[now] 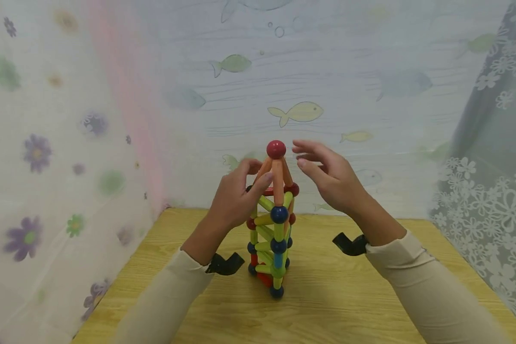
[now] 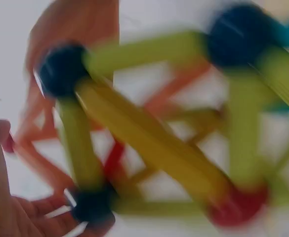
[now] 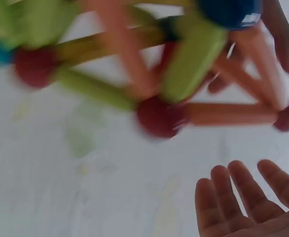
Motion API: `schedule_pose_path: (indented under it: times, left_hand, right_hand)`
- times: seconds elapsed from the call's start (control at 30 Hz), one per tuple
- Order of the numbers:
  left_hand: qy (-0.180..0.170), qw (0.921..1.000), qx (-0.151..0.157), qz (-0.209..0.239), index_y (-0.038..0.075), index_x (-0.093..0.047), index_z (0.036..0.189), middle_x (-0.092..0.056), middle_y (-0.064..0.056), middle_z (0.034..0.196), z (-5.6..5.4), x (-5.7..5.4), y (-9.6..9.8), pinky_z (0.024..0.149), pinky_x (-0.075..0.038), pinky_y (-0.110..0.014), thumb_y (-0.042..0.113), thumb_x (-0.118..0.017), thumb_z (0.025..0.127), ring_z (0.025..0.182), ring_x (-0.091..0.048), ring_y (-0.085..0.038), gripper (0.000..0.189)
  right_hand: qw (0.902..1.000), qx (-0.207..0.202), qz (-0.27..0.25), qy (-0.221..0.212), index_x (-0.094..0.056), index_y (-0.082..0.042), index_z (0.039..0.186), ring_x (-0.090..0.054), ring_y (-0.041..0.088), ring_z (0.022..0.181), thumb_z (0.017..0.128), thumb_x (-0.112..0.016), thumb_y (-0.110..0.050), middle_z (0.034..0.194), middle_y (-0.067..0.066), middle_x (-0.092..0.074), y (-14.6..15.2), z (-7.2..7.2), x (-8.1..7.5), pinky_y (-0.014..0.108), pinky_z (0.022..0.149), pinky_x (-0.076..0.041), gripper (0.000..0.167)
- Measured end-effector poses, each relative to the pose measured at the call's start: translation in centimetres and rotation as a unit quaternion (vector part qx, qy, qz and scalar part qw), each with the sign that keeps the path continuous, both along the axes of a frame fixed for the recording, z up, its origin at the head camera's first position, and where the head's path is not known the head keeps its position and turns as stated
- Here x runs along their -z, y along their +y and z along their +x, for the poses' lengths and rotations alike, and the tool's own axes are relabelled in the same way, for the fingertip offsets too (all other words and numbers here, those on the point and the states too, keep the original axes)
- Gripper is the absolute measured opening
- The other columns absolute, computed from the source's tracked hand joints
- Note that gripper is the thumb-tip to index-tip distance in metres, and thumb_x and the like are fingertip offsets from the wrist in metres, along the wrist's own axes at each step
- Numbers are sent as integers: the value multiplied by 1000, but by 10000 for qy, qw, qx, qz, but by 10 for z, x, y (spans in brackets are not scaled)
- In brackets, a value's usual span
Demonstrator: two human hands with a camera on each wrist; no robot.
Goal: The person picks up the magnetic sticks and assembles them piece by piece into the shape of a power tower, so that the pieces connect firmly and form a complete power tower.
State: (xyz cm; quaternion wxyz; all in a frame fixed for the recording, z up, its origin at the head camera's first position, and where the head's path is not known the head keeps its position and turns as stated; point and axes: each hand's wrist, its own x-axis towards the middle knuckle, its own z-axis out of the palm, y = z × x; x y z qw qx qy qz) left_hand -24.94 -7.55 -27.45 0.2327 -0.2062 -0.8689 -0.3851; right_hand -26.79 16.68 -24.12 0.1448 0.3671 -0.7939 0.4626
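A tall tower of magnetic rods and balls (image 1: pixel 278 231) stands upright on the table, its sides mostly yellow-green rods with dark blue and red balls. Three orange rods (image 1: pixel 277 181) lean together at its top under a red ball (image 1: pixel 276 149). My left hand (image 1: pixel 234 198) is at the tower's upper left, thumb in front of the orange rods and fingers reaching behind. In the left wrist view its fingers lie right at a dark blue ball (image 2: pixel 92 206), while the thumb stays apart. To the right of the red ball, my right hand (image 1: pixel 333 179) hovers with relaxed fingers, holding nothing.
The wood-grain table (image 1: pixel 348 286) spreads around the tower's base. A pale curtain with fish prints (image 1: pixel 301 112) hangs behind, and a flower-patterned one (image 1: pixel 36 153) hangs on the left. Black straps (image 1: pixel 225 263) are on both wrists.
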Motion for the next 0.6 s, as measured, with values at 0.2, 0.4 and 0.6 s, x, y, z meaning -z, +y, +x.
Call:
schedule_pose_path:
  times: [0.2,0.4,0.6]
  left_hand:
    - [-1374,9858,964,-58,26,-34,158,-53,0,150,0,52,-43,113,-45,-56,59,-63,97,137,-55,-25,75]
    - [-2690,9473,1737,-112,14,-43,156,-58,-6,147,5,121,-59,111,-48,-51,28,-70,100,135,-59,-31,64]
    - [-2660,9531,1374,-442,10,-63,140,-72,-3,128,4,152,-58,97,-59,-40,18,-65,103,119,-70,-24,39]
  right_hand:
    - [9934,148,981,-578,-36,-25,159,-55,31,137,96,-74,-41,154,2,-50,25,10,72,55,109,-48,75]
    - [9697,662,1205,-2018,-20,-18,165,-60,33,129,77,-87,-59,155,10,-46,-5,46,143,52,100,-55,118]
    - [9623,1320,1379,-1937,-43,-10,153,-70,25,108,75,-87,-60,132,7,-62,-23,59,172,38,80,-61,103]
